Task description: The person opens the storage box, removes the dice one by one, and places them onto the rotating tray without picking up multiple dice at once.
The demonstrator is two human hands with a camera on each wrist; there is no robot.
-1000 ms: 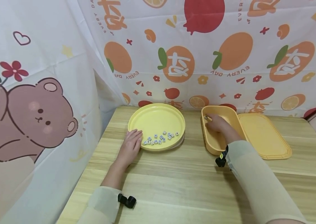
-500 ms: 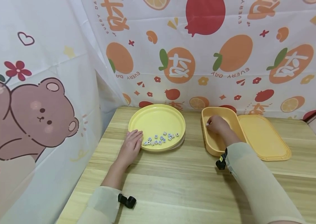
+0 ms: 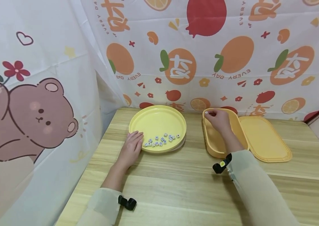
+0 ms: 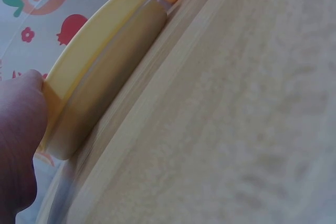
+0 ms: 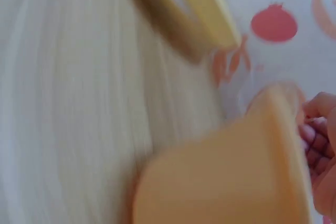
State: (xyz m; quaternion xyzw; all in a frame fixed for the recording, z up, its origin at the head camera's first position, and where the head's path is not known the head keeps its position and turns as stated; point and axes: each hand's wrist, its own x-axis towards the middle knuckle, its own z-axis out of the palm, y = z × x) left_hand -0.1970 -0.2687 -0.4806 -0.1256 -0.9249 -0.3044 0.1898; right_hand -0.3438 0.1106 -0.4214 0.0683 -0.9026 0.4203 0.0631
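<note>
My left hand [image 3: 132, 146] rests on the near-left rim of a round yellow tray [image 3: 159, 110], fingers fairly straight; the left wrist view shows it against the tray's side. Several small white dice [image 3: 160, 143] with dark dots lie loose on the tray's near part. Over the far left corner of an orange rectangular box [image 3: 215, 149], my right hand [image 3: 220, 121] pinches a small white die [image 3: 206, 113] between thumb and fingertips. In the right wrist view, the curled fingers [image 5: 317, 142] show beside the box wall, and the die is hidden.
An orange lid [image 3: 266, 138] lies flat on the wooden table [image 3: 176, 188], right of the box. Under the tray shows another round layer [image 4: 84, 124]. A fruit-print cloth [image 3: 204, 59] hangs behind the table, and a bear-print cloth [image 3: 40, 110] at the left.
My right hand has risen from inside the box toward its far left rim, carrying the die. The left hand and the dice on the tray have stayed in place.
</note>
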